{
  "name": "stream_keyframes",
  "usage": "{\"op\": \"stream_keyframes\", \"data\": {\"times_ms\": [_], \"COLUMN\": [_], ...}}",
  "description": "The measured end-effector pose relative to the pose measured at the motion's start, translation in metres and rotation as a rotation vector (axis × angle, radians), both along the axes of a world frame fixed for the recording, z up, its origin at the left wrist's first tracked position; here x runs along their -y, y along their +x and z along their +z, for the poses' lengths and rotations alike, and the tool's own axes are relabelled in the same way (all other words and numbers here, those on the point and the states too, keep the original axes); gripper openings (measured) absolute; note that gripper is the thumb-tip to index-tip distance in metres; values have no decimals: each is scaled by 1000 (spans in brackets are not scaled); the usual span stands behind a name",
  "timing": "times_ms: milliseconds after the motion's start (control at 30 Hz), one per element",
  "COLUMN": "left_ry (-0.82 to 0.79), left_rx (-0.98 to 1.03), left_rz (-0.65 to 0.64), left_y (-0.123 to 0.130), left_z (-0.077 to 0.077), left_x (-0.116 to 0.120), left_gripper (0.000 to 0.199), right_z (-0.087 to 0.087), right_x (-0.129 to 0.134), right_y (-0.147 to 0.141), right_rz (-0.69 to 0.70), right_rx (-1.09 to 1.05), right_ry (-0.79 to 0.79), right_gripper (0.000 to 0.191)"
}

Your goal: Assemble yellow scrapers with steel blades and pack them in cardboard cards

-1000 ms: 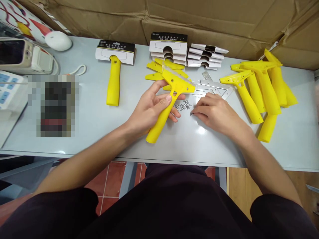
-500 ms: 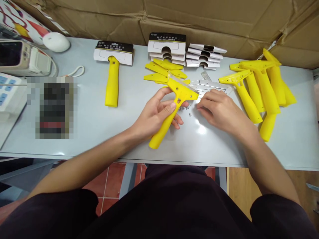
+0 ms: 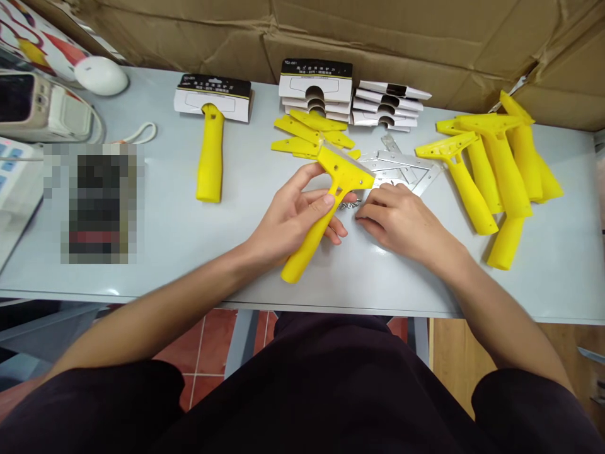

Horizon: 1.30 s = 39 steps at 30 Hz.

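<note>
My left hand [image 3: 297, 217] is closed round the neck of a yellow scraper [image 3: 309, 243], its head tilted up and its handle toward me. A metal blade strip shows along the far edge of that head. Just right of it, my right hand [image 3: 394, 217] is low at the table with fingertips pinched together; what they hold, if anything, is hidden. Small screws [image 3: 350, 205] lie in a loose pile between the hands. Flat metal plates [image 3: 406, 169] lie behind my right hand. Several flat yellow cover pieces [image 3: 302, 135] are heaped beyond the scraper head.
Several yellow scraper handles [image 3: 505, 164] are piled on the right. A scraper with a card sleeve [image 3: 210, 154] lies on the left. Folded cards [image 3: 316, 82] and more card sleeves [image 3: 387, 104] stand at the back, before a cardboard wall [image 3: 378, 38]. A white mouse [image 3: 101, 75] sits far left.
My right hand has moved left and slightly toward me, to where a lone screw lay; that screw is now out of sight at the fingertips. My left hand keeps the scraper almost still.
</note>
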State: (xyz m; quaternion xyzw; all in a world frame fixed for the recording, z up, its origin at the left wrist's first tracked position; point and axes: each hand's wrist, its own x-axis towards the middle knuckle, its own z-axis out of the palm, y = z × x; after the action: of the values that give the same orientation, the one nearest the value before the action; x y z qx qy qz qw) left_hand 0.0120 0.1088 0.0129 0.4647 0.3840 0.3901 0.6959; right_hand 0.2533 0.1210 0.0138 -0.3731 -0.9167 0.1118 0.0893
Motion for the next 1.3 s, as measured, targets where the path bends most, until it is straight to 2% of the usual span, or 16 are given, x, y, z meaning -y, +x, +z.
{"op": "stream_keyframes", "data": {"times_ms": [167,300,467,833,1300], "left_ry": [23,68,58,9,25], "left_rx": [1,-1,34,68,61], "left_rz": [-21,-17,-104,-188,-191], "left_y": [-2,-2,0,7,10], "left_z": [-1,1,3,-5,-6], "left_x": [-1,1,7,17,19], "left_gripper": [50,47,44,41,39], "right_z": [1,13,23,11,10], "right_x": [-2,-6,-4,4,2], "right_y": [4,16,15,-1,-1], "right_rz": [-7,-72,-174,-268,-235], "right_rx": [-40,-213,-380,-497,-476], "right_ry": [2,5,34,39,60], "right_gripper": [32,26,23,19,15]}}
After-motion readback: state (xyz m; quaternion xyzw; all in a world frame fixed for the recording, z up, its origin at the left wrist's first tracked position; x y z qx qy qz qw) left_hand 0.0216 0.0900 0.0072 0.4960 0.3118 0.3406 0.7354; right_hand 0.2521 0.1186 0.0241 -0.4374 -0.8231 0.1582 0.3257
